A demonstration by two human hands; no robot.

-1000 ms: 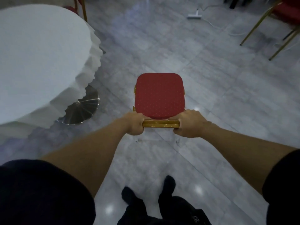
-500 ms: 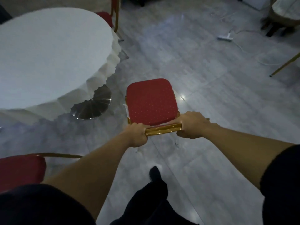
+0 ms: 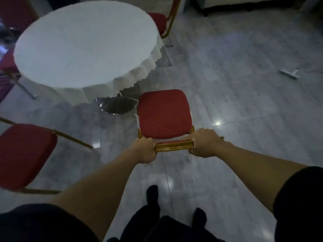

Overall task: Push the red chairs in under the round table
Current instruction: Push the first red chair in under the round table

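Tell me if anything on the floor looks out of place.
A white power strip with its cable lies loose on the floor to the right, away from the round table. It looks like a trip hazard.

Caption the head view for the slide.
Both hands, left and right, grip the gold backrest rail of a red cushioned chair beside the white-clothed round table.

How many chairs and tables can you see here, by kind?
Red chairs: 4, namely held chair, near-left chair, far chair, left-edge chair (blurred, maybe two)
Round table: 1
Total: 5
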